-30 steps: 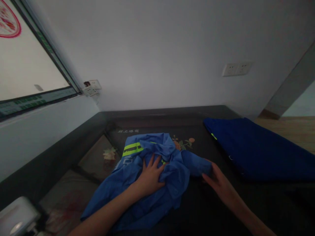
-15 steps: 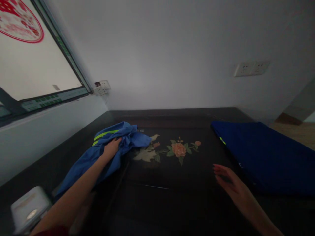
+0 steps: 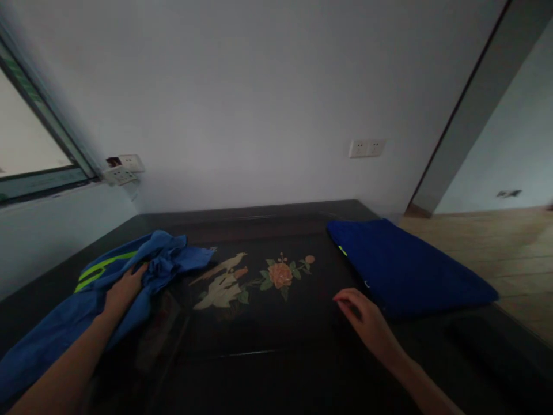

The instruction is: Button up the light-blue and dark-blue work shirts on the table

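Note:
On the left, my left hand (image 3: 126, 289) is closed on a crumpled blue garment (image 3: 166, 262) with yellow-green stripes. The cloth bunches up around its fingers, and part of it trails down to the left under my forearm. My right hand (image 3: 367, 320) hovers above the dark tabletop with its fingers loosely curled, thumb and index finger close but holding nothing. Just beyond it to the right lies a flat, smooth piece of darker blue cloth (image 3: 406, 268), which looks folded and has a small yellow-green mark on its left edge.
Both cloths lie on a dark, glossy tabletop (image 3: 242, 380) decorated with flowers and birds. A pale wall (image 3: 242, 127) with sockets (image 3: 366, 148) stands behind it. There is a window (image 3: 30, 132) at left. A dark object (image 3: 496, 351) lies at lower right, beside the wooden floor (image 3: 470, 242).
My view has swung to the right, so everything appears further left. My left hand remains on the striped garment. The fingers of my right hand have drawn closer together.

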The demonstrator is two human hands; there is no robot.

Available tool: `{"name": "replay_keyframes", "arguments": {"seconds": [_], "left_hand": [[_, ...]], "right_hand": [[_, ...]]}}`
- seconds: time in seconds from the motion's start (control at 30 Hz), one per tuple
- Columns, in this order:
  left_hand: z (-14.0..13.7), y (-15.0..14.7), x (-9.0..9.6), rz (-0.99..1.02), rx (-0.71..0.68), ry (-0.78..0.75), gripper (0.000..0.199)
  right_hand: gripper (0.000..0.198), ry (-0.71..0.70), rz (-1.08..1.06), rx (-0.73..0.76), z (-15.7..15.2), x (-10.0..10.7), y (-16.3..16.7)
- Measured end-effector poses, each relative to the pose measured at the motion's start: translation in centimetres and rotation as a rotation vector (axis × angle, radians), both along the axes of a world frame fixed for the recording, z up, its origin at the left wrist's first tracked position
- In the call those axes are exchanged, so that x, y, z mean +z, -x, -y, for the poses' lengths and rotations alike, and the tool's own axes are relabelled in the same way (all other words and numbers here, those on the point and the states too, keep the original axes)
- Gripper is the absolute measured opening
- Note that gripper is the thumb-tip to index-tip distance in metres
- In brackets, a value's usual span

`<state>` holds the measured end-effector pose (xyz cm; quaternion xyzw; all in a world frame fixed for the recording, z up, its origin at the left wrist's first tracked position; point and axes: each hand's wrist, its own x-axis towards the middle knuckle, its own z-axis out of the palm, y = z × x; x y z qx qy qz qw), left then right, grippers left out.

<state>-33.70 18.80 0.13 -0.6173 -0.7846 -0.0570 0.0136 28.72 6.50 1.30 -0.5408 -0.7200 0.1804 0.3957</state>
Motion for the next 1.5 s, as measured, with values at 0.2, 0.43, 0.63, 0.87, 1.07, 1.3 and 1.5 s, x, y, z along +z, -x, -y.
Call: {"name": "replay_keyframes", "arguments": {"seconds": [0.2,0.43,0.63,0.87,1.07,1.3,1.5], "left_hand": [[-0.9,0.0,-1.3,-0.078,-0.001,0.023,0.061],[0.1,-3.1,-0.7,-0.108,0.1,-0.051,0.069],[1.1,-8.3,0.4,-0.084,-0.117,-0.095,0.06],[1.4,-10.5,-1.6,-0.078,-0.185,-0.052,0.042],[1.7,-11.0,-1.2,-0.045,-0.119,-0.123,0.041],[2.1,-12.7,0.8,-0.091,-0.084,-0.412,0.039],[0.8,-16.5,0.3,0.207,-0.38,-0.141,0.051]], "right_hand": [[0.029,-0.181,0.236,-0.289,-1.5,-0.2,-5.2],[0.06,-0.001,0.571,-0.491,-3.2,-5.0,-9.4],[0.051,0.0,0.554,-0.505,-3.7,-6.0,-9.8],[0.052,0.093,0.419,-0.577,-3.2,-3.5,-8.5],[0.046,0.042,0.209,-0.339,-2.5,-1.6,-2.2],[0.043,0.102,0.141,0.241,3.1,0.6,10.1],[0.039,-0.136,0.32,0.967,7.5,-0.4,13.7]]}}
